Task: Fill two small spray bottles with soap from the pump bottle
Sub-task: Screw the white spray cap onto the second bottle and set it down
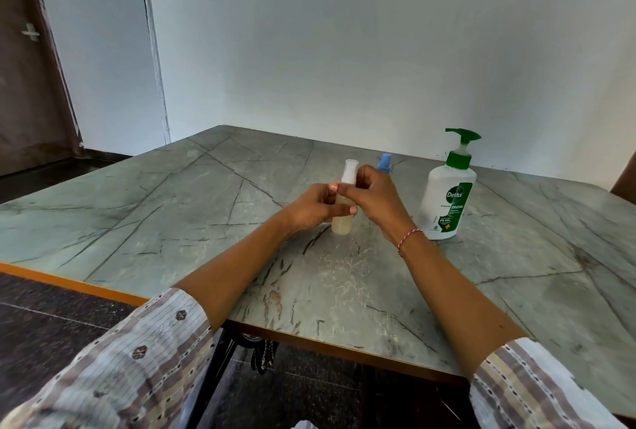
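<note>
Both hands on one small spray bottle [341, 218]: left hand [315, 206] gripping its pale, yellowish body, right hand [368, 194] pinching the white sprayer top. Upright on table [172, 208], near pump bottle [447, 198].

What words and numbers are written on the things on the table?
"Dettol": on the green label of the white plastic pump bottle with the green pump.
"ORIGINAL": same label, below the brand.
"99.99%": same label, lower down.
The other small print there is too blurred to read.
The two small spray bottles show no writing.
</note>
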Demonstrator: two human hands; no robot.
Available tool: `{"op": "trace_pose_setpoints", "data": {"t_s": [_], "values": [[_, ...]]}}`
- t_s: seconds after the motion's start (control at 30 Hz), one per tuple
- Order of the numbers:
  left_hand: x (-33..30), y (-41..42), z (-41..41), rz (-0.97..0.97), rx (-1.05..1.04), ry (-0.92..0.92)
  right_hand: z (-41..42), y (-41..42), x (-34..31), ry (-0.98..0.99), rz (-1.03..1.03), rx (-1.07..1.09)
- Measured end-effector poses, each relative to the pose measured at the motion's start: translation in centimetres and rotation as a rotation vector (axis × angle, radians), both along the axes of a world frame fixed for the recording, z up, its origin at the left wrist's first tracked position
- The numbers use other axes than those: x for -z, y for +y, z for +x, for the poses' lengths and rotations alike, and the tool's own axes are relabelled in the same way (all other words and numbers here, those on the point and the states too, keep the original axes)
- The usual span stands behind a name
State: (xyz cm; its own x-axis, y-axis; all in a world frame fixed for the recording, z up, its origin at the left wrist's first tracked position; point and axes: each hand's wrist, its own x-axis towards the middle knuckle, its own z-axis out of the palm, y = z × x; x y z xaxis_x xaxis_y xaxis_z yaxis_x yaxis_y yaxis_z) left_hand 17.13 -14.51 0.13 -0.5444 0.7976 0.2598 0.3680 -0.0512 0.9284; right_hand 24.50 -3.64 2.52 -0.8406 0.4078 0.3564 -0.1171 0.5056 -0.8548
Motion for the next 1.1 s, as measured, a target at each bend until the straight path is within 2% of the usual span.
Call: {"op": "trace_pose_setpoints", "data": {"t_s": [0.13,0.2,0.3,0.37,0.5,0.67,0.97,1.1], "values": [[0.0,0.1,0.0,-0.020,0.003,0.002,0.5,1.5,-0.5,-0.116,-0.264,-0.230],[0.0,0.1,0.0,-0.021,0.007,-0.008,0.6,1.7,-0.4,-0.063,-0.207,-0.223],[0.0,0.1,-0.1,-0.004,0.003,-0.029,0.2,1.2,0.1,0.051,-0.072,-0.071],[0.0,0.1,-0.1,-0.012,-0.005,-0.034,-0.1,1.0,0.4,0.085,-0.089,-0.027],[0.0,0.0,-0.3,-0.040,0.009,-0.065,0.2,1.6,0.2,-0.071,-0.158,-0.198],[-0.3,-0.1,-0.3,-0.054,0.002,-0.079,0.3,1.3,0.3,-0.076,-0.185,-0.267],[-0.1,0.0,-0.2,0.000,-0.074,0.079,-0.3,-0.2,1.2,0.137,-0.142,-0.062],[0.0,0.1,-0.1,0.011,-0.156,0.158,-0.5,-0.3,1.0,0.099,-0.094,-0.029]]}}
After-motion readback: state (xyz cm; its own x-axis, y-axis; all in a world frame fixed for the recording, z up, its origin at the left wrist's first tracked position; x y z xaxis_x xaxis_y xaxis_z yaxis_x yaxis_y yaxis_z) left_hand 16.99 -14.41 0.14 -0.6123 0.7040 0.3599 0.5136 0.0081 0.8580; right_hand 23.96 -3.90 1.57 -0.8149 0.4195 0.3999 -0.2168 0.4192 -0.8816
